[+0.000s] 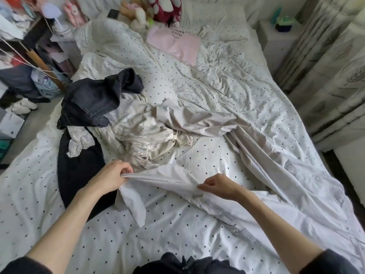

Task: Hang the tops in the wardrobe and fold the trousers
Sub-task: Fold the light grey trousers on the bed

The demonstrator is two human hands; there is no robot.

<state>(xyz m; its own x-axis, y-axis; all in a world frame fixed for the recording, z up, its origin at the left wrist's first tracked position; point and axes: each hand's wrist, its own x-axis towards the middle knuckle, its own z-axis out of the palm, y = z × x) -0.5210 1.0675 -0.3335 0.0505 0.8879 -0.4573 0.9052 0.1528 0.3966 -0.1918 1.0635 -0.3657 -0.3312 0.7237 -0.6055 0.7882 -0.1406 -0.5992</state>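
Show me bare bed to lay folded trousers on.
Free: polka-dot sheet between the pink item and the pale garment; also the near-left sheet beside the left hand. Crowded: middle-left, dark jeans over the printed garment.

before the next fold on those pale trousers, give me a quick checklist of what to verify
1. Left hand grips the pale trousers at the top edge: ok.
2. Right hand pinches the same edge: ok.
3. Trousers lie flat: not ok, the legs are wrinkled and twisted across the bed.
4. Fold space free: not ok, the patterned top and a black garment lie close by the left hand.
5. Jeans out of the way: ok, heaped farther up the bed.
6. Legs lined up on each other: cannot tell.
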